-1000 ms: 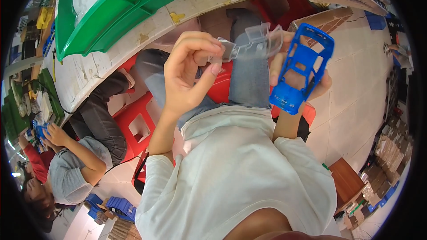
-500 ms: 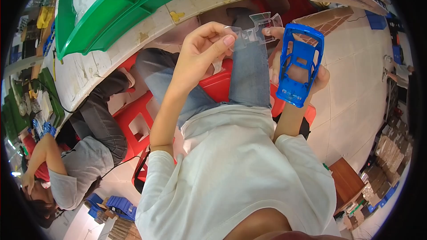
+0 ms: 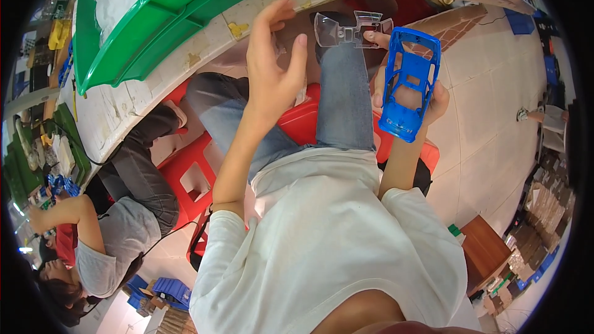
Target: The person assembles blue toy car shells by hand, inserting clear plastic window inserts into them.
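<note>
Blue shell [image 3: 413,65] and clear part [image 3: 334,32] are held in right hand [image 3: 437,104], shell's long axis fore-aft; clear part is right of empty, spread left hand [image 3: 272,77], not touched by it.

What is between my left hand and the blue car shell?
In the head view, the clear plastic part lies between your left hand and the blue car shell; lower in that gap, a jeans leg and right-hand fingers show.
</note>
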The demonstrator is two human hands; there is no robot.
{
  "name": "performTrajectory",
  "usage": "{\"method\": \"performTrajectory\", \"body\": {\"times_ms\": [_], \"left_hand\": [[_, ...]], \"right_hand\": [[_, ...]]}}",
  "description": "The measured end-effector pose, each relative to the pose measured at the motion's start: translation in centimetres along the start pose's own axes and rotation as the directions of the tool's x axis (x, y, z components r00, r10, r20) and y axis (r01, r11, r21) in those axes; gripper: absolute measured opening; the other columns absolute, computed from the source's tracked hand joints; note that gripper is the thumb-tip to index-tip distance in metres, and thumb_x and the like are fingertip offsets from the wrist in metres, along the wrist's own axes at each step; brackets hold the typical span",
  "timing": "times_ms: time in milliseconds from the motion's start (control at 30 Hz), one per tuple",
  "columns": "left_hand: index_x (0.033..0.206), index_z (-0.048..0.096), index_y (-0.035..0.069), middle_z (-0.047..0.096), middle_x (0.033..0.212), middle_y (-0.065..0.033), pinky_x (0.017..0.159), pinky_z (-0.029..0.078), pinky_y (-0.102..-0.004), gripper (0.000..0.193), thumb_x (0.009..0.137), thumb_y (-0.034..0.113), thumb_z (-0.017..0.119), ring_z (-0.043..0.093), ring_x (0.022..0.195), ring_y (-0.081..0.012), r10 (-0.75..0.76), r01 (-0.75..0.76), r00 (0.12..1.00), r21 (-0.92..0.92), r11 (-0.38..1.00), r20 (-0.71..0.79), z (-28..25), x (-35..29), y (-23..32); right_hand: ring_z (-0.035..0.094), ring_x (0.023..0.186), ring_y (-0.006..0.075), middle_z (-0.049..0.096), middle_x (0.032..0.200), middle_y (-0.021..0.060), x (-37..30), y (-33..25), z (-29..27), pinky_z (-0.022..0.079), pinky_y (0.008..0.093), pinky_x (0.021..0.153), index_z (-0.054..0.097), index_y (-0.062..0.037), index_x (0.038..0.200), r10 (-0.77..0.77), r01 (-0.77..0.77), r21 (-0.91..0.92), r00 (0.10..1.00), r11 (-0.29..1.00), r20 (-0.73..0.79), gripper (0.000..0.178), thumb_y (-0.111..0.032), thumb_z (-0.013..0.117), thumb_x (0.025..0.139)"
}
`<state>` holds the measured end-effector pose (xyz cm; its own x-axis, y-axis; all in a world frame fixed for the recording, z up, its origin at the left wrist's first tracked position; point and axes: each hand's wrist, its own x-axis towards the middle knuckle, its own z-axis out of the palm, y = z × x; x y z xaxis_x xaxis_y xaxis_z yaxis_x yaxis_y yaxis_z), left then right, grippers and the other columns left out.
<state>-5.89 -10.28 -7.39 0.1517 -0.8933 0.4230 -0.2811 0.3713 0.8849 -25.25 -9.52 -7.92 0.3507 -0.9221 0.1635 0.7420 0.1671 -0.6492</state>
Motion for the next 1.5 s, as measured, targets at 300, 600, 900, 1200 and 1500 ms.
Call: {"method": "performTrajectory", "body": {"times_ms": [300, 600, 900, 1200, 1500], "left_hand": [[0.122, 0.038, 0.0, 0.032, 0.13, -0.0154, 0.097, 0.022, -0.041, 0.055, 0.071, 0.013, 0.053, 0.03, 0.12, -0.0316, 0.186, -0.329, 0.941, 0.637, 0.697, 0.282, 0.3, -2.8, -1.4], [0.123, 0.039, 0.003, 0.035, 0.129, -0.0131, 0.097, 0.022, -0.0436, 0.054, 0.071, 0.012, 0.053, 0.03, 0.12, -0.031, 0.325, -0.513, 0.854, 0.553, 0.656, 0.406, -0.7, -1.8, -0.9], [0.106, 0.053, 0.006, 0.048, 0.117, -0.0098, 0.088, 0.032, -0.0383, 0.038, 0.068, 0.006, 0.055, 0.041, 0.103, -0.0304, 0.355, -0.411, 0.912, 0.455, 0.79, 0.207, -2.9, -0.7, -0.6], [0.101, 0.055, 0.004, 0.053, 0.1, -0.0089, 0.08, 0.038, -0.0326, 0.037, 0.065, -0.001, 0.05, 0.046, 0.095, -0.0258, 0.22, -0.287, 0.793, 0.03, 0.957, 0.568, -2.6, 1.5, 1.6], [0.097, 0.056, 0.004, 0.049, 0.104, -0.0106, 0.081, 0.039, -0.0309, 0.041, 0.061, -0.006, 0.041, 0.046, 0.097, -0.0235, 0.09, -0.125, 0.613, -0.016, 0.992, 0.785, -3.7, 1.7, 0.6]], "right_hand": [[0.059, 0.057, 0.0238, 0.033, 0.123, 0.0292, 0.3, 0.3, -0.6, 0.048, 0.0272, 0.045, 0.028, 0.0059, 0.124, -0.093, 0.089, 0.153, 0.996, 0.984, 0.019, 0.077, -0.051, 0.041, 0.074], [0.058, 0.052, 0.0214, 0.03, 0.123, 0.032, 0.3, 0.8, 1.0, 0.047, 0.0233, 0.044, 0.026, 0.0042, 0.124, -0.015, 0.015, 0.015, 1.0, 1.0, -0.018, 0.075, -0.05, 0.041, 0.074], [0.058, 0.062, 0.0265, 0.046, 0.108, 0.0234, -0.9, 0.8, -0.2, 0.05, 0.0321, 0.056, 0.034, 0.0049, 0.12, 0.102, -0.115, -0.121, 0.989, 0.986, -0.107, 0.07, -0.037, 0.056, 0.069], [0.055, 0.081, 0.0246, 0.045, 0.107, 0.0209, 0.1, 0.9, 1.4, 0.051, 0.0324, 0.057, 0.037, 0.0076, 0.115, 0.22, -0.225, -0.5, 0.973, 0.836, -0.07, 0.075, -0.033, 0.066, 0.06], [0.047, 0.1, 0.0223, 0.047, 0.108, 0.016, 0.0, 1.6, 0.4, 0.034, 0.0299, 0.089, 0.049, 0.0044, 0.108, 0.334, -0.241, -0.475, 0.935, 0.846, 0.121, 0.052, -0.016, 0.065, 0.063]]}}
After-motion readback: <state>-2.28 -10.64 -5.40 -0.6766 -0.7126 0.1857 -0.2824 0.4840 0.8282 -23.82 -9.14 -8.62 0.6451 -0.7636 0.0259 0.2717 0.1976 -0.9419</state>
